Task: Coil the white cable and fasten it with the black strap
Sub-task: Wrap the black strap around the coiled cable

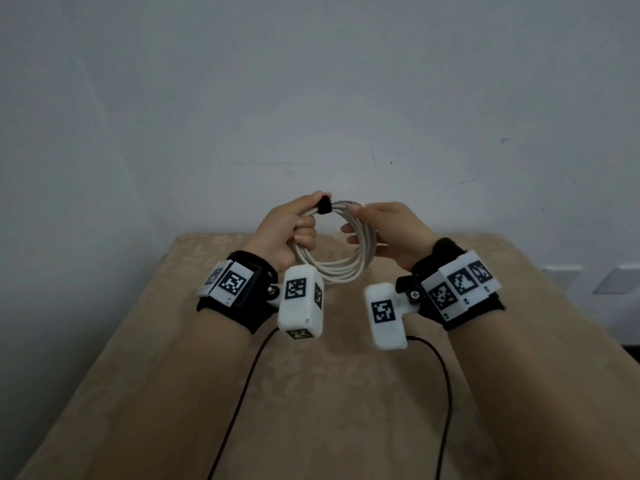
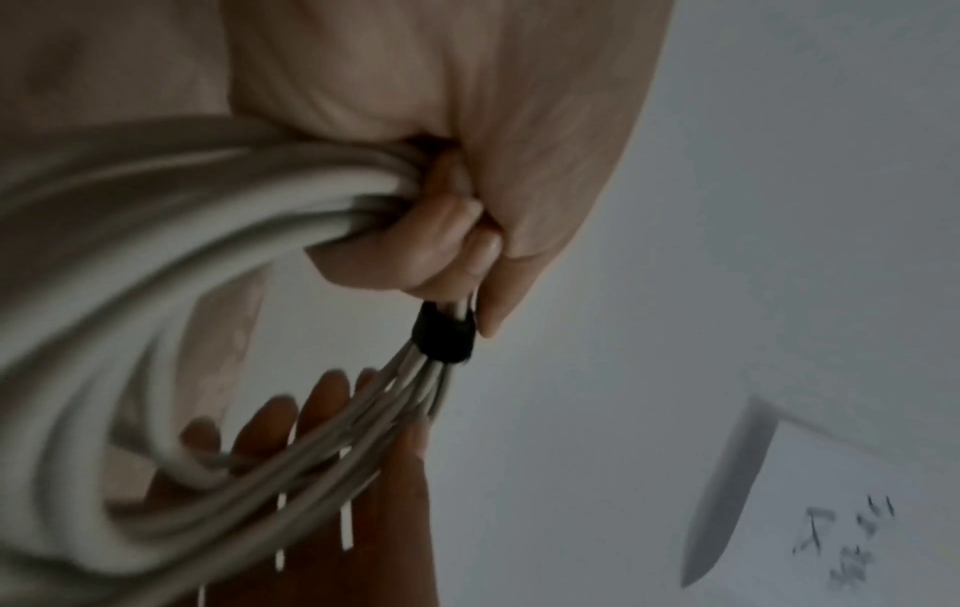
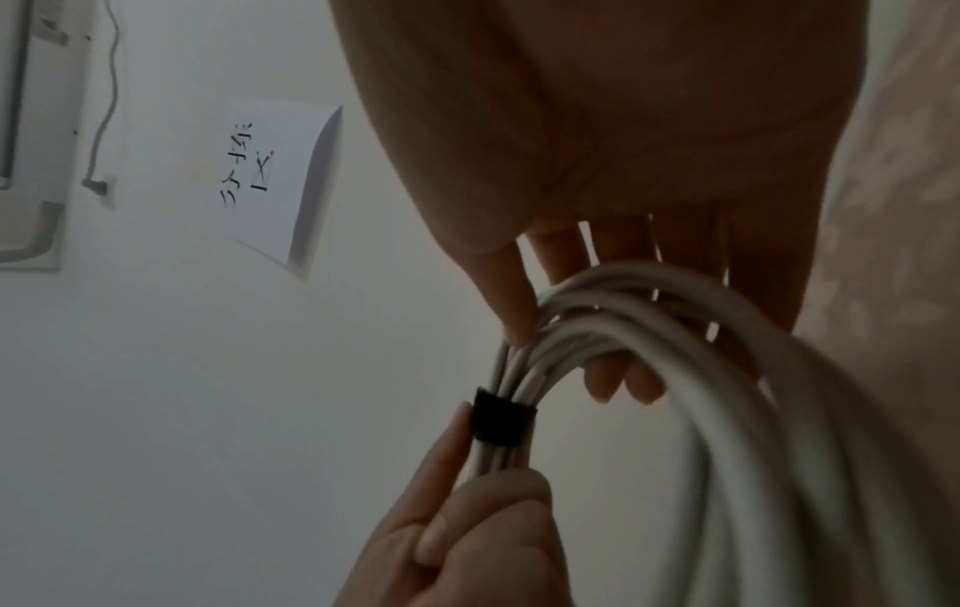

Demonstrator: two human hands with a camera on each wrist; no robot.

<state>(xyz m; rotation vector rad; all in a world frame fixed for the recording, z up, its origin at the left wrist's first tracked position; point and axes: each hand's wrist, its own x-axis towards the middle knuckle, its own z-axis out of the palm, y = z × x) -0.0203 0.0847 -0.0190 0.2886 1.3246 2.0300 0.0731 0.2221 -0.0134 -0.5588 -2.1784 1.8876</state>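
Observation:
The white cable (image 1: pixel 332 271) is wound into a round coil that both hands hold up in the air above the table. A black strap (image 1: pixel 324 206) is wrapped around the strands at the coil's upper left. My left hand (image 1: pixel 294 226) grips the bundle just below the strap (image 2: pixel 444 339), fingers curled round the strands (image 2: pixel 156 230) and thumb lying beside the strap (image 3: pixel 501 423). My right hand (image 1: pixel 381 230) holds the coil's right side: its thumb presses the strands (image 3: pixel 727 369) against straight fingers that reach through the loop.
A beige patterned table (image 1: pixel 311 393) lies below the hands. Two black wires (image 1: pixel 242 393) run from the wrist cameras toward me. A white wall stands behind, with a handwritten paper note (image 3: pixel 275 176) and wall plates (image 1: pixel 616 278) at the right.

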